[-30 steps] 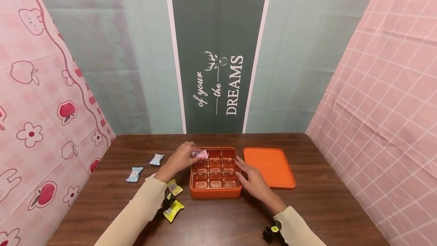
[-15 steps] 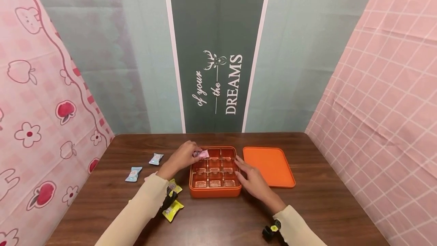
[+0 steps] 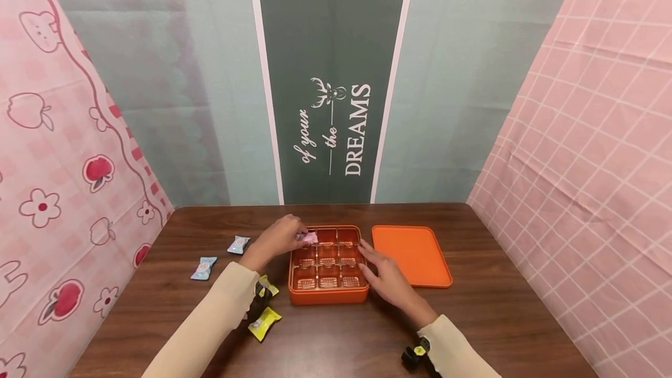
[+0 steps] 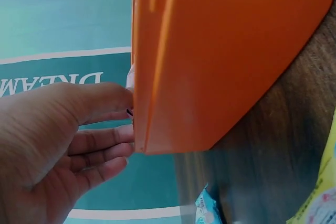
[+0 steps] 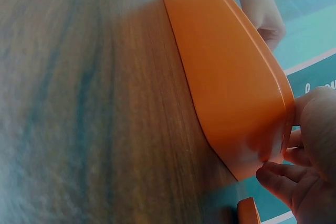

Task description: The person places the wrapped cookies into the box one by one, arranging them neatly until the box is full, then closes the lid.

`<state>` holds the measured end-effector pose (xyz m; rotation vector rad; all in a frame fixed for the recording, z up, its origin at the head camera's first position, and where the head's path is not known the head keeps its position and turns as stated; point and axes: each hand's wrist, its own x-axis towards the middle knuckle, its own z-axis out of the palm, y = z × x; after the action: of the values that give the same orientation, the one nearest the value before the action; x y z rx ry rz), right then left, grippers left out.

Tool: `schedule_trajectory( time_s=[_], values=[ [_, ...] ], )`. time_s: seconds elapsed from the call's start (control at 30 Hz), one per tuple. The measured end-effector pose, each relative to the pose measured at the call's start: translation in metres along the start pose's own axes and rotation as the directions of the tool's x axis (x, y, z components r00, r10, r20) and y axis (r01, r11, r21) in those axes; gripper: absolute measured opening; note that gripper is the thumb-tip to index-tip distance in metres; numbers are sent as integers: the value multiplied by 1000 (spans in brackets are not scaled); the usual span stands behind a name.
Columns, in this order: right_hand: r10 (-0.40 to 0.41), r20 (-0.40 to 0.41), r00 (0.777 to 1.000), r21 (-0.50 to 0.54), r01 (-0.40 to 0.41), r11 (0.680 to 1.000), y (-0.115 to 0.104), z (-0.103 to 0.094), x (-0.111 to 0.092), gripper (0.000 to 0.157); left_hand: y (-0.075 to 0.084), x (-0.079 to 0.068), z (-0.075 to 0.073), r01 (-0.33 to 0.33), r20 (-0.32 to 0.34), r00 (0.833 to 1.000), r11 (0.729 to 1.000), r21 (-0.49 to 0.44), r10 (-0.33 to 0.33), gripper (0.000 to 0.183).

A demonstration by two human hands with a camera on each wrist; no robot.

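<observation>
An orange box (image 3: pixel 328 296) with a clear divided insert (image 3: pixel 328 269) stands on the table. At its back left compartment, my left hand (image 3: pixel 278 236) pinches a pink wrapped candy (image 3: pixel 311 237). In the left wrist view, the left hand (image 4: pixel 68 135) reaches over the box's rim, and only a bit of wrapper (image 4: pixel 130 76) shows. My right hand (image 3: pixel 388 276) rests against the box's right side, its fingers fairly straight along the edge. In the right wrist view, fingertips of the right hand (image 5: pixel 310 156) touch the orange wall (image 5: pixel 231 72) near a corner.
An orange lid (image 3: pixel 412 255) lies flat right of the box. Two blue wrapped candies (image 3: pixel 203 268) lie at the left. Two yellow wrapped candies (image 3: pixel 265 324) lie near the left wrist, one partly hidden by it. Fabric backdrops (image 3: pixel 336 28) stand behind and beside the table.
The left hand stays at the back left compartment with the pink candy, shifting only slightly. The right hand keeps its place on the box. The whole head view drifts a little left.
</observation>
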<state>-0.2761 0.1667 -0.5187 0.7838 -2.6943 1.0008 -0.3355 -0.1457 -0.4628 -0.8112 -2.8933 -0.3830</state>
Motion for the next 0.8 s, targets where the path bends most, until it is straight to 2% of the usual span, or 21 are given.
schedule_trajectory(
  time_s=[0.27,0.47,0.67,0.8],
  values=[
    [5,0,1000,-3,-5,1000,-1,1,0,51,0,0,-3,43,33,999,998,-37,-41,20],
    [18,6,1000,3,-18,1000,-2,1,0,51,-1,-2,-5,6,6,1000,1000,-13,-6,22],
    [23,19,1000,11,-23,1000,-3,1,1,52,-1,-4,-13,-14,-12,1000,1000,-7,14,22],
    [25,18,1000,1,-25,1000,-2,1,1,52,-1,-3,-9,-33,-15,999,999,-5,33,21]
  ],
)
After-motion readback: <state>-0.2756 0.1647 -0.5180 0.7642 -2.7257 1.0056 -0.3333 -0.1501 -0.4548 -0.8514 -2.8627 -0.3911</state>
